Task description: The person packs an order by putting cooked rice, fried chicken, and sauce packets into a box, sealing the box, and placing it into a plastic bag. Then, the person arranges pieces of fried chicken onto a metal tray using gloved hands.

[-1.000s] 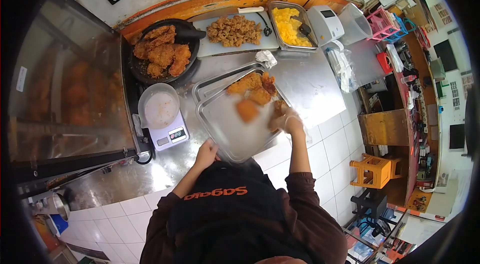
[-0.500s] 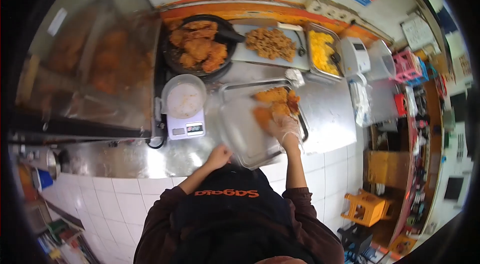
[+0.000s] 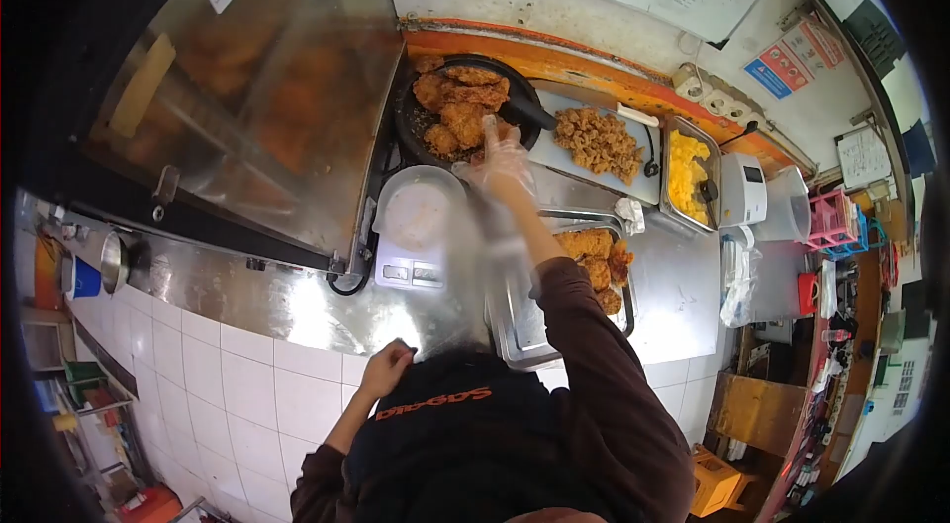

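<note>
My right hand [image 3: 502,165], in a clear plastic glove, reaches over the near rim of a round black pan [image 3: 408,132]. Its fingers stretch toward the fried chicken [image 3: 463,117] piled there, and I see nothing held in it. Beneath my right forearm lies a metal tray [image 3: 508,333] with breaded fried chicken pieces [image 3: 592,256] at its right side. My bare left hand [image 3: 388,368] is by the counter's front edge with curled fingers; whether it holds anything is hidden.
A tub [image 3: 421,206] rests on a digital scale [image 3: 411,271]. Chopped fried pieces [image 3: 599,142] lie on a white cutting board [image 3: 564,159]. Beyond are a metal pan of yellow food [image 3: 686,172] and a white device [image 3: 742,189]. A glass-fronted cabinet [image 3: 287,117] stands left.
My right hand has moved from the chicken in the tray, up and left to the black pan. My left hand stays low by the counter edge. The view has shifted.
</note>
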Tool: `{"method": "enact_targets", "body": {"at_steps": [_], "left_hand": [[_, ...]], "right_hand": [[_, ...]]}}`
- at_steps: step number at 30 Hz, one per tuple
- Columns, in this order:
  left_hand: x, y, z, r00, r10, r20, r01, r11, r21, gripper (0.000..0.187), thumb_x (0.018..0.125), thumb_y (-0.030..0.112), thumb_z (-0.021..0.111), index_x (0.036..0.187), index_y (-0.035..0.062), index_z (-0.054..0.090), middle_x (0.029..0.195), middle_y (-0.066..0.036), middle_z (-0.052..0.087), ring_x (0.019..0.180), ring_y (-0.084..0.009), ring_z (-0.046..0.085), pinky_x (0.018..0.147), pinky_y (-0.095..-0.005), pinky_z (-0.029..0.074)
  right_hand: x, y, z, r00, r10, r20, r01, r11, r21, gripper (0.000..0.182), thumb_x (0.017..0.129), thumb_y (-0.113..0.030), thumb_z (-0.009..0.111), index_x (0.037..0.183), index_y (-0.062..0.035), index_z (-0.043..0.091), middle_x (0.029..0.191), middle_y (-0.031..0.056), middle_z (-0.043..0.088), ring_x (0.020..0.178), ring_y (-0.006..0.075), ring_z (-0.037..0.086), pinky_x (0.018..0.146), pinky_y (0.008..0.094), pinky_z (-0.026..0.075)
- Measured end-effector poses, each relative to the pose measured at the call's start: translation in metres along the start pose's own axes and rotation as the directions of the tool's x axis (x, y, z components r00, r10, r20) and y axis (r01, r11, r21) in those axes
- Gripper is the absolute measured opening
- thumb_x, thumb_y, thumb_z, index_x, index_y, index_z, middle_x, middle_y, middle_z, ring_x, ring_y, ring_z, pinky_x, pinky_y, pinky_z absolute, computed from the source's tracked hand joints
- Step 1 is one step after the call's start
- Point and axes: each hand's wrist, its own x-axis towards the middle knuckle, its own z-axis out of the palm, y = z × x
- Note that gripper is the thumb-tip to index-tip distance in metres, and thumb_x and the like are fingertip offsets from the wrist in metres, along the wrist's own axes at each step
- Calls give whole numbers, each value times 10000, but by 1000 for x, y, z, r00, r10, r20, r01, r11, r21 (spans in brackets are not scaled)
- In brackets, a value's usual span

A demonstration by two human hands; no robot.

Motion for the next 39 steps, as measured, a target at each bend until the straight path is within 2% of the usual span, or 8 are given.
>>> {"method": "enact_targets", "body": {"at_steps": [6, 11, 16, 21, 25, 28, 32, 39], "left_hand": [[-20, -43, 2, 995, -84, -62, 84, 996, -1, 201, 861, 232, 554, 878, 34, 581, 678, -48, 593, 624, -104, 550, 598, -253, 436], [-9, 2, -11, 972, -225, 61, 213, 964, 160, 241, 850, 251, 568, 849, 10, 586, 675, -73, 597, 619, -126, 542, 592, -278, 427], [9, 19, -27, 971, -53, 234, -24, 949, 314, 243, 847, 266, 562, 935, 41, 583, 819, -131, 645, 803, -223, 629, 705, -317, 475], [46, 63, 9, 939, 107, 326, -212, 928, 308, 244, 841, 246, 570, 995, 58, 553, 843, -136, 642, 781, -225, 635, 698, -312, 483], [84, 64, 74, 875, 225, 428, -192, 974, -120, 240, 850, 195, 561, 1007, 16, 532, 799, -116, 630, 706, -182, 637, 604, -280, 496], [95, 70, 108, 875, -6, 485, 9, 1000, -4, 262, 860, 158, 539, 1051, -16, 494, 762, -108, 602, 614, -169, 628, 512, -257, 489], [94, 69, 110, 889, -17, 458, 69, 993, -98, 206, 897, 214, 496, 899, 11, 468, 719, -84, 575, 541, -176, 611, 451, -248, 454], [87, 67, 101, 876, 27, 481, 50, 988, -147, 283, 880, 225, 533, 970, -42, 553, 799, -122, 629, 657, -169, 622, 562, -280, 507]], "right_hand": [[33, 61, 30, 990, 98, -100, -29, 844, 536, 364, 798, -232, 588, 1073, -5, 521, 1017, 195, 578, 863, 218, 601, 714, 358, 484], [-14, 123, -22, 941, 312, 135, -76, -194, 978, 302, 817, -182, 554, 1044, 17, 564, 1116, 103, 568, 947, 241, 570, 717, 380, 524], [-154, 197, -76, 848, 520, 99, -154, 63, 986, 356, 797, -215, 566, 1028, 55, 550, 1021, 144, 556, 913, 238, 575, 738, 363, 525], [-252, 176, -102, 514, 856, -55, -744, 477, 468, 514, 791, -500, 519, 1038, -61, 624, 789, 132, 648, 772, 205, 623, 699, 317, 459], [-269, 151, -57, 589, 792, 158, -802, 549, 234, 628, 808, -454, 504, 1316, -109, 373, 1033, 176, 609, 967, 338, 574, 833, 387, 426], [-281, 190, 25, 824, 506, -254, -485, 863, 144, 544, 825, -372, 465, 1249, -36, 407, 1221, 219, 463, 1120, 366, 455, 916, 400, 363], [-246, 152, -80, 712, 693, 115, -681, 641, 354, 451, 816, -347, 450, 1150, -48, 505, 995, 242, 573, 961, 374, 544, 840, 414, 409], [-132, 102, -72, 913, 365, 182, -405, 865, 296, 386, 810, -354, 484, 1064, -82, 584, 1046, 187, 575, 987, 354, 539, 847, 404, 415]]}}
